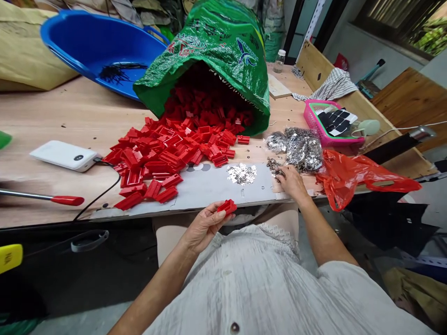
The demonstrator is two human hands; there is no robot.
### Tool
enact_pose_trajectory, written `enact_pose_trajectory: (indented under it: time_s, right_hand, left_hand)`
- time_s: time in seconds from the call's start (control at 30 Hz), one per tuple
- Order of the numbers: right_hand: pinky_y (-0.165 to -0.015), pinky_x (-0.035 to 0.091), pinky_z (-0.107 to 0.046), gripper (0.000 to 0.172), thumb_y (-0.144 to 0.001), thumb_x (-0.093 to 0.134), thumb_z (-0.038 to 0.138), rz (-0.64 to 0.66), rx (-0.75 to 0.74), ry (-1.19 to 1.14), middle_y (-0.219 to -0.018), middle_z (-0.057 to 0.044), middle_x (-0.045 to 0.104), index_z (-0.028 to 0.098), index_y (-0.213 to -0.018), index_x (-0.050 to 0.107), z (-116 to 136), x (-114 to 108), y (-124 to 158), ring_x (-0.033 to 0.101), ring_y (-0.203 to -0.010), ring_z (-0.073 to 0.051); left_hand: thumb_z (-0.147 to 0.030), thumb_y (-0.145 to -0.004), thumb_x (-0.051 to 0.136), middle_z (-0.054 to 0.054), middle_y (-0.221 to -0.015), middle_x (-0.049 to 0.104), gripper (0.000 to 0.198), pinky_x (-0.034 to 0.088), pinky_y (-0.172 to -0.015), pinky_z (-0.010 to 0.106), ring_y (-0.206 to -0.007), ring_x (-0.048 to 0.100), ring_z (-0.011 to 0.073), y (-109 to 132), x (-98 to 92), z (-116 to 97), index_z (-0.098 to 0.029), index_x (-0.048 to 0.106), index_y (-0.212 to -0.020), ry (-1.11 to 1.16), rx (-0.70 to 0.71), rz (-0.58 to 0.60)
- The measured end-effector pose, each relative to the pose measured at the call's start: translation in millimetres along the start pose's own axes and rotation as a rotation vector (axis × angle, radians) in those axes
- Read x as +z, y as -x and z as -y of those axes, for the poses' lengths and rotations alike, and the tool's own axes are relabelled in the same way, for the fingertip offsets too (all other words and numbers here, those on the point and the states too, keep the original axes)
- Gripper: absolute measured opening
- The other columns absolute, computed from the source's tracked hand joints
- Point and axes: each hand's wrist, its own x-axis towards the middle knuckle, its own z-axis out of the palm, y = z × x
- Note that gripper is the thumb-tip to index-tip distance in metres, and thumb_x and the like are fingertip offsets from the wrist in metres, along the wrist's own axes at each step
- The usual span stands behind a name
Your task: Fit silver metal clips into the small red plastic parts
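Note:
A small red plastic housing (227, 207) is pinched between the thumb and fingers of my left hand (206, 224), just off the table's front edge. My right hand (292, 183) reaches into a small heap of dark metal parts (274, 165), fingertips bent down among them; whether a part is between them I cannot make out. Between the hands, a pile of flat shiny metal pieces (242, 174) lies on a grey sheet (206, 185). Many more red housings (164, 156) spill from a green woven sack (223, 42) onto the table.
Clear bags of metal parts (303, 150) lie beyond my right hand, beside a red plastic bag (359, 177) and a pink basket (312, 122). At left are a white power bank (64, 156) with a black cable, a blue basin (70, 44) and a red-tipped lever (68, 200).

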Motion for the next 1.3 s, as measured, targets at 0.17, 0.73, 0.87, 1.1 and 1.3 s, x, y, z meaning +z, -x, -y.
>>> enact_pose_trajectory:
  time_s: [0.17,0.73,0.87,1.1,1.3]
  right_hand:
    - [-0.089,0.048,-0.038,0.034,-0.090,0.059,0.031,0.042,-0.008,0.032,-0.108,-0.011,0.058,0.020,-0.121,0.062,5,-4,1,0.058,-0.103,-0.026]
    - [-0.074,0.046,-0.032,0.020,-0.092,0.052,0.020,0.039,-0.082,0.096,-0.098,-0.009,0.060,0.021,-0.105,0.067,10,6,2,0.058,-0.086,-0.022]
    - [-0.079,0.046,-0.032,0.017,-0.092,0.050,0.019,0.055,-0.101,0.034,-0.096,-0.008,0.060,0.021,-0.099,0.066,9,4,1,0.058,-0.090,-0.022]
    - [-0.084,0.046,-0.032,0.014,-0.092,0.052,0.020,0.025,-0.107,-0.161,-0.092,-0.006,0.065,0.021,-0.089,0.066,2,3,-3,0.059,-0.090,-0.020]
    - [-0.087,0.048,-0.032,0.014,-0.092,0.053,0.021,0.094,-0.224,-0.277,-0.095,-0.006,0.065,0.022,-0.092,0.068,17,14,-9,0.061,-0.094,-0.019]
  left_hand:
    - [-0.012,-0.063,0.084,0.006,-0.097,0.075,0.038,0.058,-0.078,0.021,-0.081,0.073,0.0172,-2,-2.1,3,-0.014,0.068,-0.097,0.006,-0.011,-0.005]
    - [-0.009,-0.067,0.081,0.007,-0.098,0.075,0.032,0.060,-0.076,0.021,-0.083,0.074,0.0171,-6,-9.1,10,-0.014,0.068,-0.096,-0.016,-0.004,-0.035]
    - [-0.010,-0.066,0.082,0.006,-0.099,0.075,0.034,0.060,-0.075,0.020,-0.083,0.074,0.0173,-8,-13.2,13,-0.014,0.068,-0.096,-0.018,-0.002,-0.022]
    - [-0.010,-0.067,0.082,0.007,-0.100,0.074,0.034,0.060,-0.075,0.020,-0.083,0.074,0.0175,-11,-15.8,15,-0.014,0.068,-0.097,-0.022,-0.002,-0.028]
    - [-0.009,-0.067,0.080,0.008,-0.099,0.074,0.032,0.060,-0.077,0.022,-0.081,0.073,0.0176,-11,-10.9,15,-0.013,0.068,-0.097,-0.034,-0.012,-0.042]
